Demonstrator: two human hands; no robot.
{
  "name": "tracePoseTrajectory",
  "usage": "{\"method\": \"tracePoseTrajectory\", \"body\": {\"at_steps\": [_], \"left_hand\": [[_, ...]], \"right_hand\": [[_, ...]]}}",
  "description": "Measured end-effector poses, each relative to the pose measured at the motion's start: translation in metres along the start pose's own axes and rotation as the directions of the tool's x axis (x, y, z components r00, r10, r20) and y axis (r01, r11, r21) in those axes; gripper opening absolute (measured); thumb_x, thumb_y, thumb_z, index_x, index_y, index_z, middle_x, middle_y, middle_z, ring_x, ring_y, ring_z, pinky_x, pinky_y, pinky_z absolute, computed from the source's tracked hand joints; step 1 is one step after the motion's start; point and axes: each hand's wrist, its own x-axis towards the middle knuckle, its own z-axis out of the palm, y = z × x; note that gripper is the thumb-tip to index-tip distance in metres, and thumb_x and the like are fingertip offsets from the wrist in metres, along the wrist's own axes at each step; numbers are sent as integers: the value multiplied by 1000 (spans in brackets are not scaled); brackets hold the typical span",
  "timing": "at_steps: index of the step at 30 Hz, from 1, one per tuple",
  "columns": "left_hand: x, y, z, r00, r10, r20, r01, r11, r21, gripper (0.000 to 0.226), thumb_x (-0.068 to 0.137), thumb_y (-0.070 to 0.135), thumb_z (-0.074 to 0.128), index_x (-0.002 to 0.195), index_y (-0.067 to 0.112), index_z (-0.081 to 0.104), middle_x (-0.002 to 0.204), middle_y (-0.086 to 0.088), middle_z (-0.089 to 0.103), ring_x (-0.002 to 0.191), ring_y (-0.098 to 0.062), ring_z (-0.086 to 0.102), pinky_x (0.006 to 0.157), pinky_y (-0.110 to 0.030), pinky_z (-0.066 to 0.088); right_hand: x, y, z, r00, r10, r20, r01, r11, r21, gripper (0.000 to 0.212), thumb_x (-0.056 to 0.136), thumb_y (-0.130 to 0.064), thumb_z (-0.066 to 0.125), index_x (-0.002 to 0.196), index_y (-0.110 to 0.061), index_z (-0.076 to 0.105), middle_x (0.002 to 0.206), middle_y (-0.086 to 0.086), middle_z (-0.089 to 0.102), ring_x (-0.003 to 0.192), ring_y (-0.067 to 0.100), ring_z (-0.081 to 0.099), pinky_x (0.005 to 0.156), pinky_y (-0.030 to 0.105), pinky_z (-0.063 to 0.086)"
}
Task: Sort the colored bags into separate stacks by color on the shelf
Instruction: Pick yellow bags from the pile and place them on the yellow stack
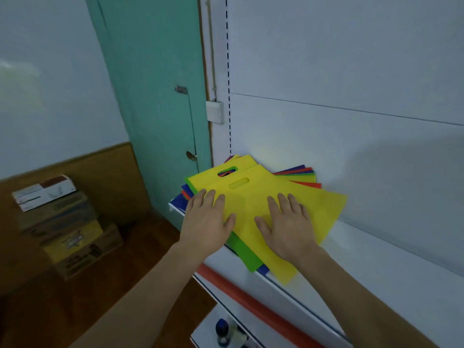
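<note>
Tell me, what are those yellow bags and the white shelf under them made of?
The top yellow bag looks like thin non-woven fabric or matte plastic sheet: flat, stiff-edged, no gloss, with a die-cut handle slot. I can't tell which for sure. The shelf looks like white painted metal, smooth with a faint sheen. Both the left hand and right hand lie flat on the bag.

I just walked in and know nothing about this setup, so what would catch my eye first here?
The bright yellow bag on top of a mixed pile of coloured bags at the left end of the white shelf, with green bag, blue and red edges fanning out beneath. Both hands lie flat on it, left hand and right hand. Behind stands a teal door.
</note>
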Motion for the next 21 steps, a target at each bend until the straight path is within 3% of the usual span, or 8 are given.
{"method": "tracePoseTrajectory", "body": {"at_steps": [5, 10, 12, 14, 17, 19, 21], "left_hand": [[58, -19, 26, 979, 196, 51, -196, 981, -14, 75, 102, 70, 34, 156, 20, 42, 168, -11, 32, 157, -31, 19, 129, -49, 15], [79, -35, 44, 914, 386, 121, -392, 920, 22, 90, 94, 85, 11, 157, 29, 41, 172, -15, 21, 159, -37, 8, 128, -57, 4], [77, -35, 48, 900, 423, 105, -428, 903, 40, 92, 94, 83, 5, 156, 27, 42, 171, -17, 24, 158, -41, 10, 127, -59, 5], [75, -32, 48, 889, 445, 106, -451, 892, 38, 88, 96, 79, 6, 155, 25, 43, 169, -20, 25, 157, -44, 12, 126, -61, 8], [75, -30, 45, 885, 456, 94, -455, 890, -37, 79, 99, 77, 22, 148, 21, 48, 167, -23, 27, 155, -45, 18, 125, -60, 16], [79, -33, 43, 898, 435, 67, -426, 897, -117, 82, 96, 79, 33, 153, 20, 41, 170, -24, 19, 156, -43, 15, 126, -56, 20], [87, -39, 40, 921, 389, 0, -386, 914, -124, 90, 94, 80, 34, 158, 18, 33, 171, -26, 12, 157, -44, 10, 126, -55, 19]], "right_hand": [[13, 3, 6, 991, 115, 72, -109, 991, -81, 71, 103, -70, 23, 157, -27, 42, 167, 6, 34, 161, 32, 13, 128, 54, 15], [4, -2, 2, 940, 340, 34, -331, 931, -151, 56, 104, -62, 31, 140, -31, 60, 161, 2, 43, 158, 30, 20, 128, 52, 15], [-7, -5, 1, 854, 519, -43, -518, 837, -178, 58, 103, -63, 33, 145, -29, 54, 166, 8, 35, 158, 33, 18, 127, 52, 17], [-23, -7, 1, 707, 700, -97, -706, 694, -140, 73, 99, -70, 37, 155, -23, 37, 169, 17, 26, 155, 38, 22, 121, 54, 27], [-42, -1, -1, 504, 864, -22, -846, 498, 190, 89, 93, -68, 57, 155, -10, 28, 151, 21, 45, 133, 42, 49, 99, 52, 48], [-44, 5, -5, 439, 898, 30, -806, 379, 454, 69, 93, -46, 71, 144, -10, 42, 132, 18, 62, 112, 40, 60, 85, 45, 49], [-42, 5, -10, 439, 898, 8, -763, 368, 531, 49, 93, -35, 74, 132, -12, 56, 122, 13, 69, 106, 38, 63, 83, 41, 48]]}}
